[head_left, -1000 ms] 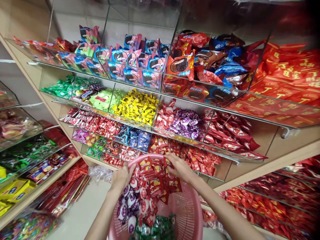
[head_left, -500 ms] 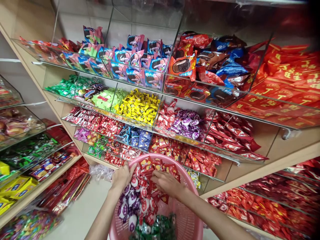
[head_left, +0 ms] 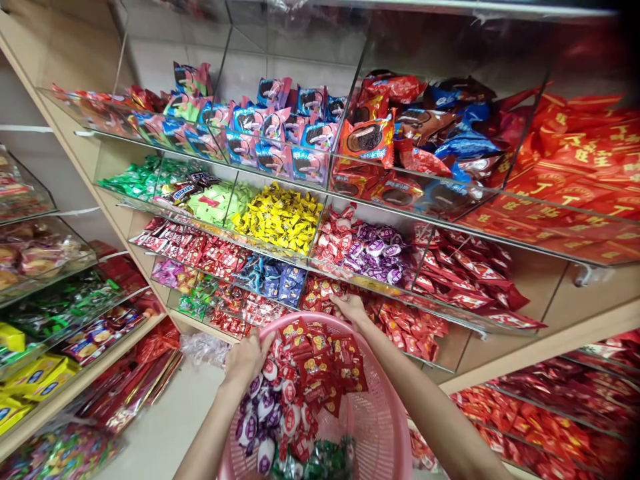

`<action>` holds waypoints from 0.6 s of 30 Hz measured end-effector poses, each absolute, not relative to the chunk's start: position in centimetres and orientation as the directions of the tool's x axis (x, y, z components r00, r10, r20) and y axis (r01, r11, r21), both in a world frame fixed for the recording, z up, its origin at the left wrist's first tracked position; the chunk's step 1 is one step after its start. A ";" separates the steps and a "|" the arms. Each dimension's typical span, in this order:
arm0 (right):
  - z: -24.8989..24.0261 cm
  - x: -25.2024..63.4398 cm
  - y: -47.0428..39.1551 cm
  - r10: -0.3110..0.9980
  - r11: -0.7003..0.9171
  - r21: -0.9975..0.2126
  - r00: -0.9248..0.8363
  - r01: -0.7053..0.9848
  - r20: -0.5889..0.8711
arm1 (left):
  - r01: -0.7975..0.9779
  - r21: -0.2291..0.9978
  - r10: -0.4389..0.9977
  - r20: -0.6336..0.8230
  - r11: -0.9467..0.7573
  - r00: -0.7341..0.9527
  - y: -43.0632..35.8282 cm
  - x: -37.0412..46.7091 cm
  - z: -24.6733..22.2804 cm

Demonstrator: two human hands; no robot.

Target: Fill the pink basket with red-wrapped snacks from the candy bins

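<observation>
My left hand (head_left: 247, 360) is closed over the left rim of a pink plastic basket (head_left: 387, 400). Inside lie red flat candy packets (head_left: 317, 367), purple-and-white wrapped candies (head_left: 257, 407), red-and-white wrapped candies (head_left: 291, 417) and green wrapped candies (head_left: 325, 460). Past the far rim, my right hand (head_left: 351, 309) reaches into a low shelf compartment of similar red packets (head_left: 317, 292). Its fingers are curled and pinched at these packets; its fingertips partly blend with the wrappers.
Clear-fronted shelves ahead hold yellow candies (head_left: 277, 217), purple candies (head_left: 377, 253), cookie packs (head_left: 367, 140) and large red bags (head_left: 575, 173). A wooden edge (head_left: 540, 343) slants at right. Left shelving carries yellow boxes (head_left: 37, 377). Plastic bags (head_left: 205, 350) lie on the floor (head_left: 170, 420).
My right hand has moved from the candies in the basket up and forward to the shelf compartment, uncovering the red packets in the basket. My left hand stays on the rim.
</observation>
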State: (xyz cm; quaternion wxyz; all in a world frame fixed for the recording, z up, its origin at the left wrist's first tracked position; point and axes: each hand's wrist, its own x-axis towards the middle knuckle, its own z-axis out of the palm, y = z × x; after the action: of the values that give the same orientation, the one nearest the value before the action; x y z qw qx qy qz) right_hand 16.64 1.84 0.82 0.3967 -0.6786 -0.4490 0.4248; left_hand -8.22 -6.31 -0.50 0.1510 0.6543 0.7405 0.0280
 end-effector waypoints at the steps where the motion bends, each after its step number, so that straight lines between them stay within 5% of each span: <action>1: 0.4 16.7 2.6 0.930 -0.337 -0.917 0.223 0.212 -0.291 | 0.960 0.242 0.977 -0.186 0.144 -0.099 -6.3 -8.2 -0.5; 8: -0.7 16.0 4.4 0.928 -0.343 -0.937 0.178 0.061 -0.328 | 0.955 0.253 0.977 -0.183 0.155 -0.110 -6.4 -8.1 -0.3; 13: 0.6 16.6 2.7 0.968 -0.183 -0.982 0.181 0.041 -0.173 | 0.957 0.241 0.975 -0.187 0.160 -0.116 -6.4 -8.2 0.0; 18: 2.8 18.7 -3.0 0.998 0.033 -0.981 0.040 0.191 0.041 | 0.952 0.272 0.980 -0.176 0.141 -0.094 -6.1 -8.4 -0.1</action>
State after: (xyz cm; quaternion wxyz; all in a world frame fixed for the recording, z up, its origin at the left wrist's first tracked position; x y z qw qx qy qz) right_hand 18.66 -2.98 2.78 0.4700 -0.5469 -0.5438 0.4293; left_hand -8.43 -6.11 -0.06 0.1582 0.6541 0.7384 0.0439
